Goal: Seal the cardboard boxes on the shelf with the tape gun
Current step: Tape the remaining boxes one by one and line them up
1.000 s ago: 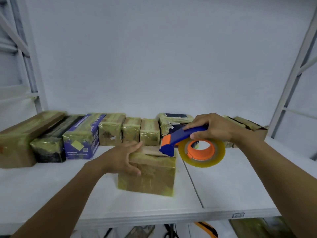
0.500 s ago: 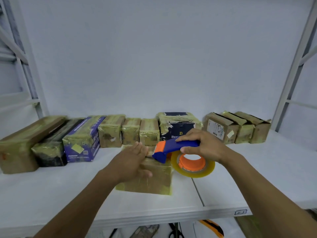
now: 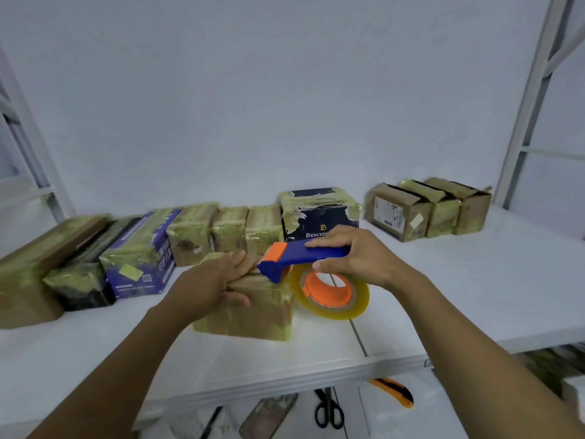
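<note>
A tape-wrapped cardboard box (image 3: 253, 315) stands near the front of the white shelf (image 3: 474, 296). My left hand (image 3: 218, 280) lies flat on its top with fingers straight and thumb on the front face. My right hand (image 3: 354, 255) grips the blue handle of the tape gun (image 3: 300, 255), whose orange-tipped nose touches the box's top right edge. The clear tape roll (image 3: 329, 293) on its orange hub hangs beside the box's right side.
A row of taped boxes (image 3: 196, 232) lines the back wall, with a dark printed box (image 3: 319, 213) in the middle and three brown boxes (image 3: 427, 207) at the right. Shelf uprights (image 3: 531, 99) stand at both sides. Scissors (image 3: 327, 410), a yellow knife (image 3: 395, 391) and a phone lie below.
The view has shifted left and closer. My left hand moved from the box's left edge onto its top. The tape gun came down and left onto the box's top right edge.
</note>
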